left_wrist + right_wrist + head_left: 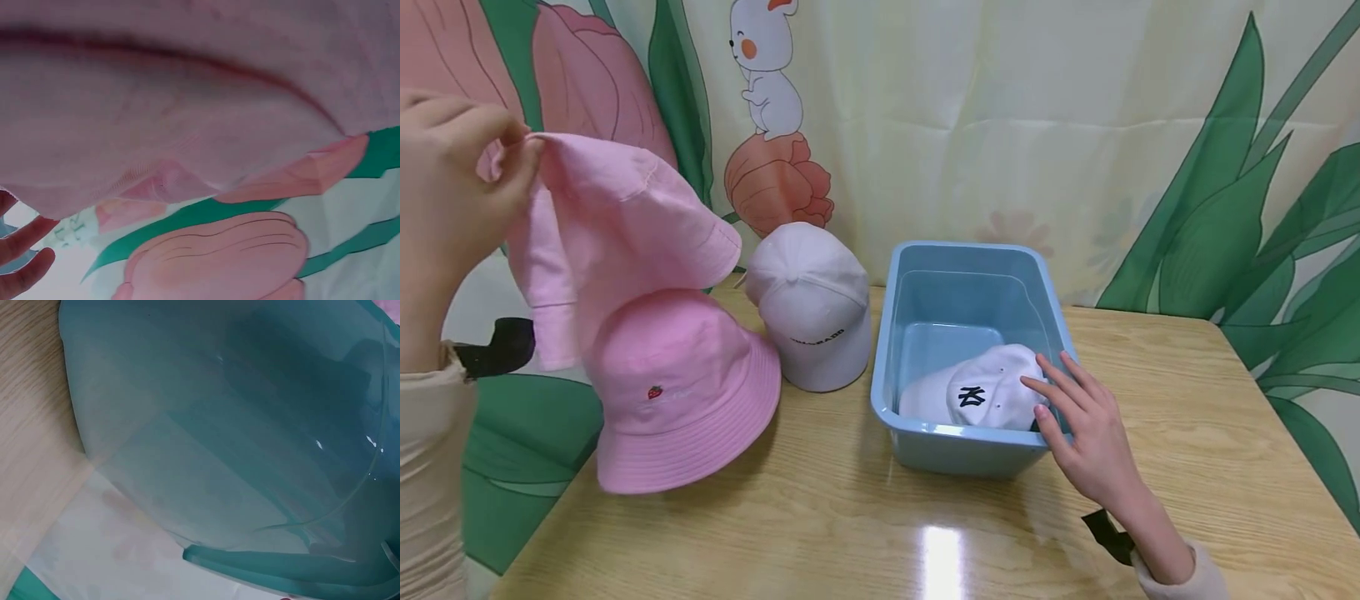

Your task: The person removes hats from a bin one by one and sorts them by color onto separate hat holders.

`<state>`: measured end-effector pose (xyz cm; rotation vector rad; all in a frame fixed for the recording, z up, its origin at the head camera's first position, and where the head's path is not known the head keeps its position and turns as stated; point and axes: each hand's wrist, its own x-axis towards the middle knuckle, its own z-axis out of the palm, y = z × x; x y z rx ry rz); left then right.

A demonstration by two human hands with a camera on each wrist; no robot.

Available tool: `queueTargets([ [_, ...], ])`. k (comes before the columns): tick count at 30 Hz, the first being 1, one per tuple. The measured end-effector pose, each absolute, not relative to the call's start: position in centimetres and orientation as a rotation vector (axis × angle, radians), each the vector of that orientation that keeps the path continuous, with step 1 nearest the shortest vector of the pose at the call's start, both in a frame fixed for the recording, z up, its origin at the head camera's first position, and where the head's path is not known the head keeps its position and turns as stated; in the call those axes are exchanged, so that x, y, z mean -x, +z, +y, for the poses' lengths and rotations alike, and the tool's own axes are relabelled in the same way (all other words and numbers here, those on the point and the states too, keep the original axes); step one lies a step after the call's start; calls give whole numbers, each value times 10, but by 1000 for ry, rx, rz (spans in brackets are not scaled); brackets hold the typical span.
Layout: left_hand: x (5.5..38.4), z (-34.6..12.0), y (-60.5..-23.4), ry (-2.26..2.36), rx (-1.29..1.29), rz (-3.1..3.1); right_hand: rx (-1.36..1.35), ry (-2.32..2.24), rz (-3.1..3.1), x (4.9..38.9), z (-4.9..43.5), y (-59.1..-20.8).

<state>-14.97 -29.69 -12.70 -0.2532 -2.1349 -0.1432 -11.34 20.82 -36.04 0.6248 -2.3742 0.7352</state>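
The grip of the left hand (456,171) is a pinch, thumb against fingers on the edge of a pink hat (625,192), which hangs raised above the strawberry hat (692,375); whether the 2 touch cannot be told. The grip of the right hand (1082,429) is loose, its fingers spread over the near right corner of the blue bin (977,462), tips at the logo cap (992,392) lying inside; contact with it is unclear.

The left hand is held high at the left; the right forearm slants in from the lower right. On the counter (820,525), the lettered cap (808,308) stands between the strawberry hat and the bin.

Of the 3 views, only the head view shows the logo cap. The left wrist view shows the pink cloth close up, with a dark curved line across it and fingertips (28,272) at lower left. The right wrist view is mostly bin wall, beside wood grain and curtain (119,550).
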Motion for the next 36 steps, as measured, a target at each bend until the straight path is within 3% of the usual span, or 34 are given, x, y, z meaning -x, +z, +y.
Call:
queueTargets([
  [36,119,-272,-158,-189,430,-2119,-615,763,-2366,113,209,-361],
])
